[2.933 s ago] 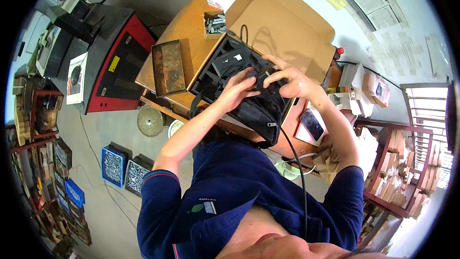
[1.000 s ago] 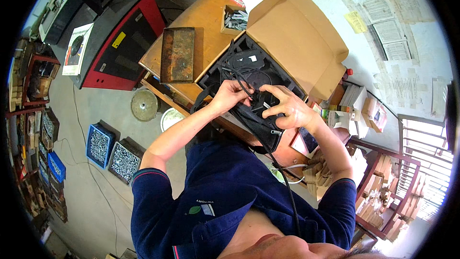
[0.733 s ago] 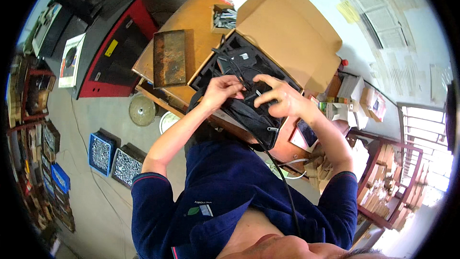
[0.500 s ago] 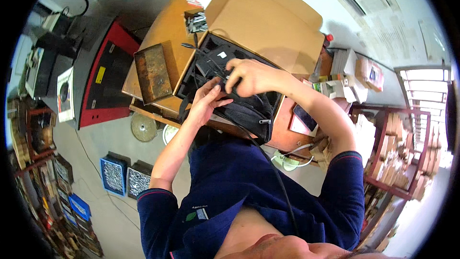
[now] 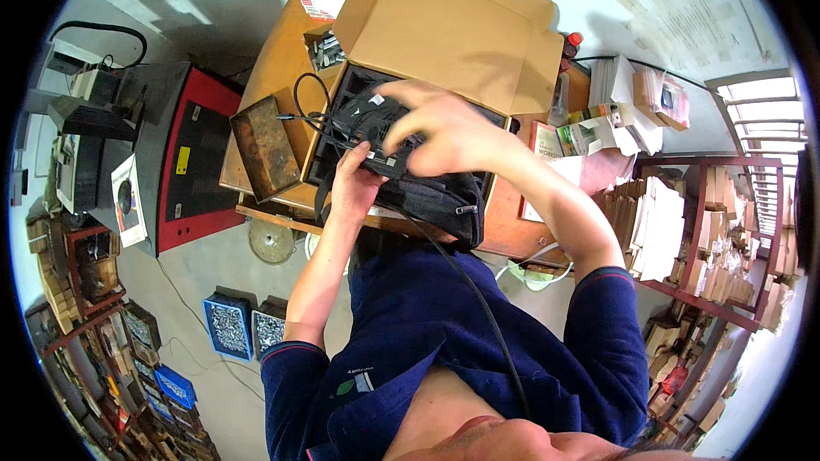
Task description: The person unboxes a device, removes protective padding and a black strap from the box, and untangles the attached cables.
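Observation:
An open cardboard box [image 5: 453, 21] lies on the wooden table, lined with black foam. In and over its near part rests a bundle of black gear [image 5: 363, 124] with straps, a small white label and thin cables. My left hand [image 5: 354, 188] grips the near left edge of this bundle, thumb on top. Over the bundle's right side hovers my right hand [image 5: 444, 132], fingers curved and smeared by motion; whether it touches the gear is hidden. A black mesh bag [image 5: 436, 209] with a zipper sits at the box's near edge. From it a black cable [image 5: 478, 299] runs toward me.
Left of the box stand a rusty metal tray [image 5: 266, 149] and a small carton of metal pieces [image 5: 326, 49]. A red and black machine [image 5: 201, 154] is farther left. Blue bins [image 5: 228, 329] of metal parts sit on the floor. Paper stacks [image 5: 641, 230] fill the right.
My right hand has loosened from its curled grip and blurs over the gear. A cable loop now stands up at the box's left. The whole view has shifted slightly.

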`<state>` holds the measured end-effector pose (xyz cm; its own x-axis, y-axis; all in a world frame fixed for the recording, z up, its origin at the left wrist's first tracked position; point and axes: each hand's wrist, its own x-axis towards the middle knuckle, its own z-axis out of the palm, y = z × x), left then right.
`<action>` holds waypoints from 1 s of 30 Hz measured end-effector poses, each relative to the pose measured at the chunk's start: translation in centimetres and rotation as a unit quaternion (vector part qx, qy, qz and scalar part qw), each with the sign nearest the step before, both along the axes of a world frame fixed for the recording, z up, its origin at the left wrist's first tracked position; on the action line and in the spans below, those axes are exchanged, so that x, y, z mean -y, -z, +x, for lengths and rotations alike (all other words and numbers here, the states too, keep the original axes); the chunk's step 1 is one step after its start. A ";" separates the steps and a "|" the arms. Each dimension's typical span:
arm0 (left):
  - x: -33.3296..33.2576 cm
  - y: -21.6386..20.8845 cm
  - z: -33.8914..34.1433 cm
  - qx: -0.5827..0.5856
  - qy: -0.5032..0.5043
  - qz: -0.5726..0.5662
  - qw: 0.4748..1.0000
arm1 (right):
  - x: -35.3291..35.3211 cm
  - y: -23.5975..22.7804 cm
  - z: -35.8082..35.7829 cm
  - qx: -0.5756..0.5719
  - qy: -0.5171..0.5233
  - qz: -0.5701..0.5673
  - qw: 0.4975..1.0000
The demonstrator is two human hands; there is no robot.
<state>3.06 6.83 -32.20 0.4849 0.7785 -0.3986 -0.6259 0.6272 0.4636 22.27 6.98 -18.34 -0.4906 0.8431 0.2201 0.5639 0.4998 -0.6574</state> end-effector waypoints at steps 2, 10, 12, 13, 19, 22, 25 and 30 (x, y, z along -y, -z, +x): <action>-0.3 0.0 -0.1 0.028 0.012 -0.006 1.000 | 3.8 -0.8 3.0 0.051 0.089 0.013 0.995; -0.2 -0.7 1.3 -0.048 -0.012 -0.004 0.999 | 7.6 7.2 3.1 0.021 0.094 -0.024 0.995; -0.2 0.6 1.4 -0.055 -0.012 0.000 0.998 | 7.3 7.5 3.0 0.014 0.082 -0.009 0.996; -0.1 0.5 1.5 -0.056 -0.005 0.010 0.998 | 7.2 7.7 3.1 0.008 0.082 -0.002 0.997; 0.5 -0.3 2.1 -0.071 -0.001 0.035 0.997 | 6.8 8.6 3.4 0.019 0.089 -0.018 0.996; 0.1 -0.6 2.3 -0.066 -0.015 0.042 0.997 | 7.3 7.7 4.2 0.031 0.105 0.080 0.991; -0.7 -0.6 2.6 -0.076 -0.033 0.043 0.996 | 10.6 8.0 6.2 0.039 0.202 0.086 0.975; -1.5 0.5 3.2 -0.110 -0.006 0.040 0.993 | 10.9 11.3 6.0 0.129 0.203 -0.088 0.967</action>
